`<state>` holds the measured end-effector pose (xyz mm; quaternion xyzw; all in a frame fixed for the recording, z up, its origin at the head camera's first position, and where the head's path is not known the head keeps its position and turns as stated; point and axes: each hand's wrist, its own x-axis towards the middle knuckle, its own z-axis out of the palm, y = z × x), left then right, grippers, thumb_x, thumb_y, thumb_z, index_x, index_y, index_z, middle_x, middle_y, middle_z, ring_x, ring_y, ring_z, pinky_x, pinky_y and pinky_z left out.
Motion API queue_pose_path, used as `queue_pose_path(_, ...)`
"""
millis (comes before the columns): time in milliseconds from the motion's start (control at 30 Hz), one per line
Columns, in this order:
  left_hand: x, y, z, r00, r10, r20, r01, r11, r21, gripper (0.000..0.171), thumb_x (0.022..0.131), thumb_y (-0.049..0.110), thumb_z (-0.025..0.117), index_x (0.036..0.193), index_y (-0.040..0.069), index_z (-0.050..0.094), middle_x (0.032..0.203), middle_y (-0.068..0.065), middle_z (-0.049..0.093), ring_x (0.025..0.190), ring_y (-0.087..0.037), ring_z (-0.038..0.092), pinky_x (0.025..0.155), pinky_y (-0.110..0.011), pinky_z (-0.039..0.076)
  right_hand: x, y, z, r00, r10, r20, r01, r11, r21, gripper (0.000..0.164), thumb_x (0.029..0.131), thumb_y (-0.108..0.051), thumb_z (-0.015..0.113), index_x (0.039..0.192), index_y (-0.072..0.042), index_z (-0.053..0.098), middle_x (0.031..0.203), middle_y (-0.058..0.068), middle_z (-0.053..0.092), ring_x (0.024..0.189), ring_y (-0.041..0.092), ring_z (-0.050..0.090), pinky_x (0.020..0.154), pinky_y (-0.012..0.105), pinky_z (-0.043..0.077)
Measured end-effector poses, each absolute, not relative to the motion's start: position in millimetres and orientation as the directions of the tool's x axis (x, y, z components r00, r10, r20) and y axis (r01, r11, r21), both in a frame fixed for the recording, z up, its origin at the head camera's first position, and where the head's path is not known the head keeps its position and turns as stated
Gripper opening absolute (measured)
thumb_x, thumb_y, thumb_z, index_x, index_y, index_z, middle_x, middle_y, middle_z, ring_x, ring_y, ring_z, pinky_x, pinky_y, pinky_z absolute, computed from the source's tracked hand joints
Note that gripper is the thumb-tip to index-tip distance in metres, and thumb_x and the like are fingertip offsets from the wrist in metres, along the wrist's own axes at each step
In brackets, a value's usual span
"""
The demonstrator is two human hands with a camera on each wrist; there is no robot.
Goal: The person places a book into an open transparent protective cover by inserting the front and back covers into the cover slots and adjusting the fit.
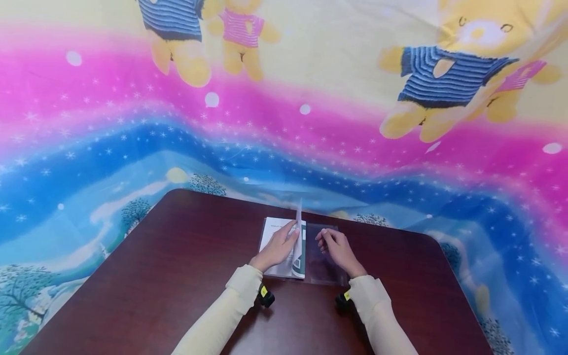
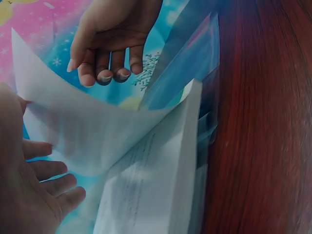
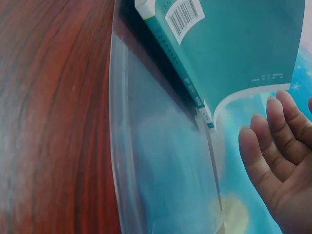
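Note:
A paperback book (image 1: 271, 246) lies on the table with its green cover (image 3: 239, 44) raised at the spine. The cover's white inner side (image 2: 92, 126) faces the left hand; its outer side carries a barcode label (image 3: 184, 18). My left hand (image 1: 277, 248) is over the printed page, its fingers extended and touching the raised cover near its free edge. Under the book, a clear plastic book jacket (image 3: 165, 161) spreads out to the right. My right hand (image 1: 338, 249) hovers above that plastic, fingers loosely bent and holding nothing, apart from the book.
The dark reddish wooden table (image 1: 186, 276) has rounded far corners. Behind it hangs a colourful cloth (image 1: 284, 113) with bears and snowflakes. A black device with a yellow mark (image 1: 266, 295) is strapped at the left wrist, and a similar one (image 1: 343, 301) at the right.

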<state>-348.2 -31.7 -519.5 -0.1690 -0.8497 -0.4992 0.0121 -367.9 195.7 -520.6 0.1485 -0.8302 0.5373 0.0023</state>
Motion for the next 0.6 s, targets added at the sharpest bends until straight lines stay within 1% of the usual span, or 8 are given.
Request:
queue_pose_path(67, -348, -28, -520, -0.947, 0.263, 0.183, 0.286, 0.439, 0.852, 0.061, 0.110, 0.048, 0.031, 0.161, 0.013, 0.031, 0.161, -0.012, 0.039, 0.149, -0.029, 0.037, 0.120, -0.049, 0.032, -368, 198, -521, -0.954, -0.242, 0.176, -0.260, 0.380, -0.888, 0.047, 0.112, -0.031, 0.041, 0.104, 0.007, 0.069, 0.085, 0.018, 0.065, 0.074, 0.026, 0.063, 0.069, 0.033, 0.059)
queue_pose_path(167, -348, -24, -520, -0.950, 0.257, 0.178, 0.278, 0.432, 0.858, 0.063, 0.110, 0.050, 0.031, 0.163, 0.018, 0.025, 0.164, -0.010, 0.035, 0.150, -0.029, 0.034, 0.121, -0.050, 0.031, -368, 205, -522, -0.952, -0.233, 0.197, -0.277, 0.392, -0.877, 0.046, 0.111, -0.030, 0.043, 0.108, 0.008, 0.068, 0.090, 0.019, 0.068, 0.079, 0.031, 0.066, 0.073, 0.038, 0.060)
queue_pose_path(233, -349, -21, -521, -0.949, 0.255, 0.183, 0.279, 0.418, 0.865, 0.065, 0.109, 0.052, 0.029, 0.165, 0.020, 0.020, 0.166, -0.009, 0.030, 0.151, -0.029, 0.031, 0.121, -0.051, 0.030, -367, 209, -523, -0.952, -0.234, 0.197, -0.278, 0.399, -0.874, 0.044, 0.110, -0.030, 0.045, 0.114, 0.008, 0.068, 0.100, 0.022, 0.070, 0.089, 0.036, 0.068, 0.081, 0.044, 0.060)
queue_pose_path(333, -350, -18, -521, -0.950, 0.246, 0.194, 0.282, 0.399, 0.873, 0.066, 0.109, 0.051, 0.029, 0.166, 0.022, 0.011, 0.169, -0.007, 0.023, 0.153, -0.028, 0.026, 0.122, -0.050, 0.027, -365, 215, -524, -0.954, -0.237, 0.185, -0.278, 0.459, -0.844, 0.039, 0.108, -0.030, 0.051, 0.125, 0.001, 0.068, 0.119, 0.020, 0.070, 0.106, 0.037, 0.068, 0.093, 0.050, 0.057)
queue_pose_path(400, -351, -15, -522, -0.948, 0.236, 0.215, 0.295, 0.390, 0.872, 0.067, 0.110, 0.049, 0.030, 0.166, 0.020, 0.008, 0.169, -0.008, 0.020, 0.154, -0.029, 0.024, 0.123, -0.051, 0.026, -364, 217, -525, -0.949, -0.266, 0.171, -0.289, 0.509, -0.811, 0.039, 0.106, -0.029, 0.057, 0.134, -0.002, 0.064, 0.131, 0.020, 0.066, 0.118, 0.038, 0.065, 0.099, 0.055, 0.052)
queue_pose_path(467, -352, -14, -521, -0.943, 0.230, 0.239, 0.314, 0.389, 0.866, 0.066, 0.111, 0.045, 0.032, 0.166, 0.016, 0.009, 0.170, -0.009, 0.018, 0.155, -0.029, 0.022, 0.124, -0.050, 0.024, -364, 219, -528, -0.940, -0.305, 0.152, -0.309, 0.575, -0.757, 0.044, 0.103, -0.028, 0.062, 0.140, -0.004, 0.060, 0.140, 0.017, 0.062, 0.127, 0.036, 0.059, 0.104, 0.056, 0.048)
queue_pose_path(533, -353, -12, -522, -0.935, 0.233, 0.266, 0.341, 0.390, 0.856, 0.065, 0.111, 0.042, 0.034, 0.165, 0.014, 0.011, 0.170, -0.011, 0.017, 0.155, -0.028, 0.021, 0.124, -0.048, 0.022, -364, 221, -529, -0.922, -0.370, 0.116, -0.336, 0.614, -0.714, 0.054, 0.100, -0.026, 0.067, 0.146, -0.003, 0.054, 0.149, 0.019, 0.053, 0.137, 0.038, 0.051, 0.109, 0.059, 0.044)
queue_pose_path(600, -354, -11, -523, -0.927, 0.240, 0.290, 0.366, 0.401, 0.840, 0.065, 0.111, 0.041, 0.035, 0.165, 0.012, 0.014, 0.170, -0.011, 0.017, 0.156, -0.027, 0.019, 0.125, -0.046, 0.021, -363, 224, -532, -0.901, -0.428, 0.067, -0.357, 0.644, -0.677, 0.065, 0.097, -0.028, 0.071, 0.151, -0.003, 0.047, 0.158, 0.019, 0.043, 0.145, 0.041, 0.040, 0.113, 0.061, 0.038)
